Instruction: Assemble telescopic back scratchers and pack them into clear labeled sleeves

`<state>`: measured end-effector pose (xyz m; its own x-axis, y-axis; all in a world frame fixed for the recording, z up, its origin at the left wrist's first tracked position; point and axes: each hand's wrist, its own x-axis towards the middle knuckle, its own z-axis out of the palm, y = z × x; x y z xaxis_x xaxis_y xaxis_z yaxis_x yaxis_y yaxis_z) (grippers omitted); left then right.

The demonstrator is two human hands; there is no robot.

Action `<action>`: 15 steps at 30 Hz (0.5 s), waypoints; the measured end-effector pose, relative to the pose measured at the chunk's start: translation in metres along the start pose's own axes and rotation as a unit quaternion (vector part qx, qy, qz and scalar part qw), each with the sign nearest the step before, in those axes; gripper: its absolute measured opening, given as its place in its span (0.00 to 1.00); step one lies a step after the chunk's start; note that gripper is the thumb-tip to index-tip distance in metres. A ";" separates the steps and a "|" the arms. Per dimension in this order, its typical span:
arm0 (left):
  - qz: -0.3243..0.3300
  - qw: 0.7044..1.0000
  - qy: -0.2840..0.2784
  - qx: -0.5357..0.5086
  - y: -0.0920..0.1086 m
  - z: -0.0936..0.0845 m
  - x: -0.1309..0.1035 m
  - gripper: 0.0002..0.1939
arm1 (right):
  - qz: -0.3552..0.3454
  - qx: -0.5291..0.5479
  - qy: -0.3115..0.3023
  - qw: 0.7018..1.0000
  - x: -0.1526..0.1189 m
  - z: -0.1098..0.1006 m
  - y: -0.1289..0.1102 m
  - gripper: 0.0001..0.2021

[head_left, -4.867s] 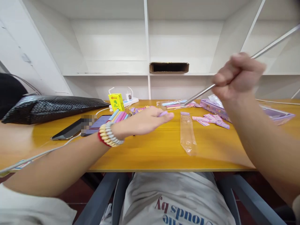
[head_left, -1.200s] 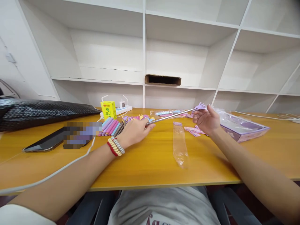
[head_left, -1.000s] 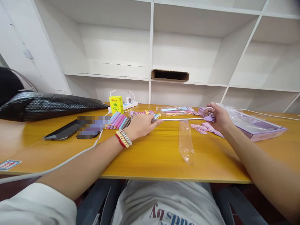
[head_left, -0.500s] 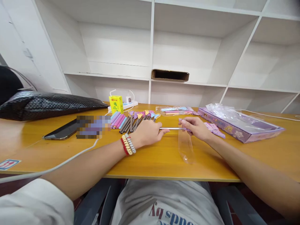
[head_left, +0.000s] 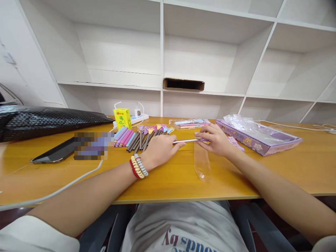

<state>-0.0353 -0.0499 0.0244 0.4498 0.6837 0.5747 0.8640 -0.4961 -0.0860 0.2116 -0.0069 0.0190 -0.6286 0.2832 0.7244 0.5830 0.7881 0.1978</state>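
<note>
Counter (head_left: 236, 178), left: wrapped bag (head_left: 52, 120); phone (head_left: 54, 151) before it; cable (head_left: 84, 174) passing right of and before the phone. Left of centre: drink carton (head_left: 122, 119) in front of power strip (head_left: 135, 119); tubes (head_left: 123, 137) before the carton, loose rods (head_left: 134, 141) to their right. Centre: held rod (head_left: 187, 140) between left hand (head_left: 159, 150) and right hand (head_left: 216, 141), over the far end of plastic sleeve (head_left: 202, 164). Behind: packaged sticks (head_left: 190, 123). Right: box (head_left: 259, 138), plastic wrap (head_left: 237, 123) on it; paper slips (head_left: 235, 141) between it and the right hand. Behind the counter: shelf unit (head_left: 126, 85), cardboard box (head_left: 183, 84) on its shelf.
</note>
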 end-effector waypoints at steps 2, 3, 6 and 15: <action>0.002 1.000 -0.006 -0.012 0.002 0.002 0.000 0.22 | -0.010 0.003 -0.014 1.000 0.001 0.001 -0.002 0.06; 0.007 1.000 -0.009 -0.025 0.002 0.002 -0.001 0.21 | -0.010 0.008 -0.021 1.000 0.001 0.001 -0.002 0.06; 0.030 0.997 -0.014 -0.076 0.003 0.003 -0.001 0.16 | 0.003 0.024 -0.015 1.000 0.000 0.003 0.002 0.05; -0.034 0.999 -0.025 -0.004 -0.006 0.008 0.001 0.18 | 0.146 0.005 0.080 0.986 -0.008 0.002 0.023 0.16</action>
<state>-0.0381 -0.0423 0.0188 0.4003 0.7420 0.5378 0.8916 -0.4510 -0.0414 0.2293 0.0103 0.0167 -0.3443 0.4099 0.8446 0.7220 0.6906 -0.0408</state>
